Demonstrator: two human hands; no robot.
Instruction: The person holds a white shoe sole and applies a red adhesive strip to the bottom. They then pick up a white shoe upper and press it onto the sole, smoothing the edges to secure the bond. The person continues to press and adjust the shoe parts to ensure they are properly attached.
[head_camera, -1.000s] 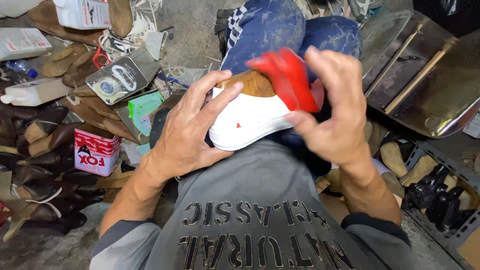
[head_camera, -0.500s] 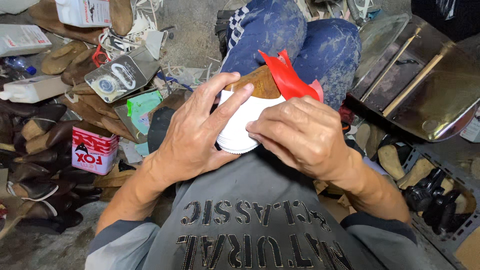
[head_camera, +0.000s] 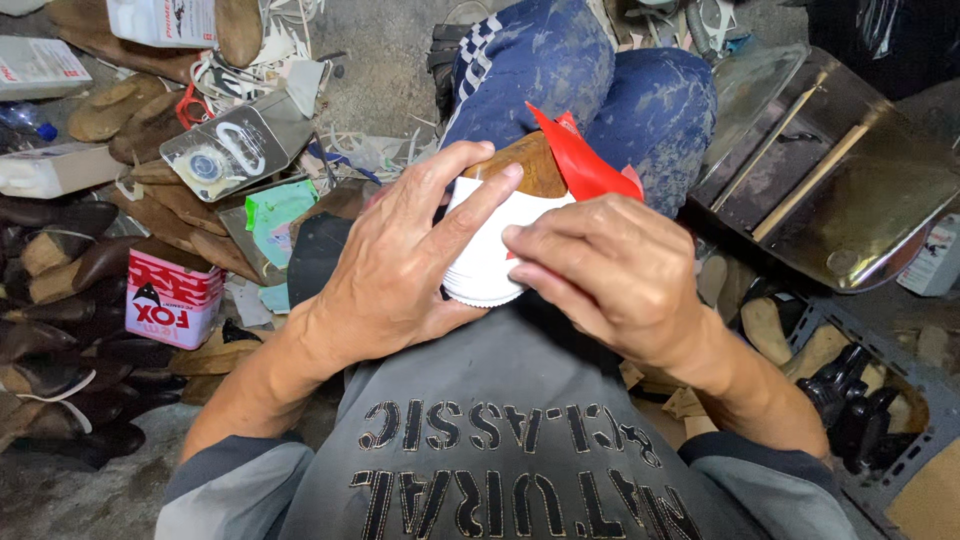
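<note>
While it rests against the blue, dust-smeared trouser knees (head_camera: 640, 90), the white shoe upper stretched over a brown wooden last (head_camera: 490, 250) is gripped from both sides. The left hand (head_camera: 400, 270) is about half closed, its fingers spread and curled over the white toe and side, with the forefinger tip pressing on the brown wood at the top. The right hand (head_camera: 610, 275) lies more closed over the other flank, knuckles up and fingertips pushed against the white material, just below a red glossy flap (head_camera: 580, 160) that sticks up from the shoe. Both hands touch the shoe and nearly meet across it.

To the right, a shallow dented metal tray (head_camera: 880, 210) holds two thin wooden sticks (head_camera: 805, 175). At upper left, an open grey tin (head_camera: 235, 150) lies among brown leather soles (head_camera: 190, 205), and a red-and-white carton (head_camera: 170, 300) stands near dark shoes.
</note>
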